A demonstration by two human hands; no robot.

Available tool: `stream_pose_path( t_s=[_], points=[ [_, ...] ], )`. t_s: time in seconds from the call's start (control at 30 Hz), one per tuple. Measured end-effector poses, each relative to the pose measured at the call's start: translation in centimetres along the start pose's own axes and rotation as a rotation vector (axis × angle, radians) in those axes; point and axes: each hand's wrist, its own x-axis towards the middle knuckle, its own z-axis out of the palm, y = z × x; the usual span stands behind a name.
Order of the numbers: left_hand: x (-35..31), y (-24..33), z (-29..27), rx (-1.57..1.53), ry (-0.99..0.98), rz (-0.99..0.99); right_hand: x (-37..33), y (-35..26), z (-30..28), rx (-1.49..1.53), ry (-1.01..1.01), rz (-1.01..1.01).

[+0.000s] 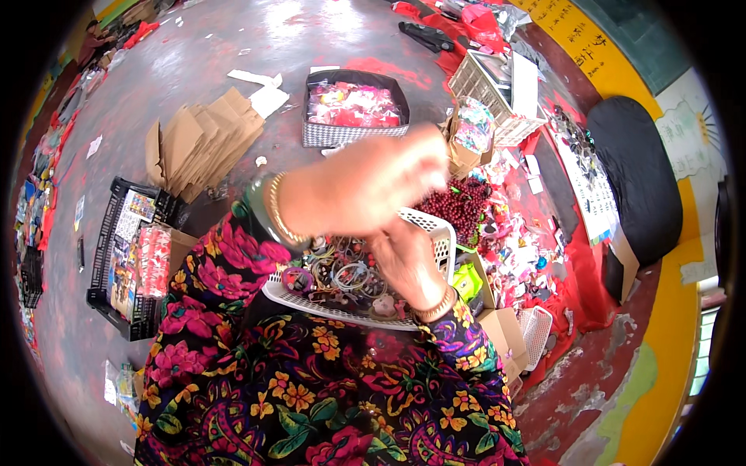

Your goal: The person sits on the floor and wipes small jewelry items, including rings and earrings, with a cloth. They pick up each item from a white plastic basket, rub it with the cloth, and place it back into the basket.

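Note:
My left hand (361, 182) is raised over the far part of a white plastic basket (439, 229), reaching to the right. Motion smears its fingers, so what it may hold is hidden. Just below it, my right hand (408, 260) is over the basket's right side, its fingertips partly covered by the left hand. The basket rests against my lap and holds a jumble of small trinkets, with pale rings or bands (351, 276) and a purple round piece (297, 279) among them. I cannot make out anything between the right fingers.
Ahead stands a checked fabric bin (311, 135) of pink packets. Folded cardboard (203, 144) and a black crate (116, 233) lie left. To the right are dark red beads (458, 206), a cream crate (497, 113) and scattered trinkets on red cloth (587, 287).

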Motion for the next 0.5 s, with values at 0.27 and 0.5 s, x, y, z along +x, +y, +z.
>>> stream_pose_path(
  t_s=[0.27, 0.5],
  points=[
    [-4.0, 1.7, 7.2, 0.367, -0.246, 0.439, 1.2, 1.7, 1.4, 0.038, 0.104, -0.028],
    [-7.2, -0.7, 4.6, 0.467, -0.178, 0.357, 1.4, 3.0, -2.9, -0.049, 0.265, -0.1]
  ],
)
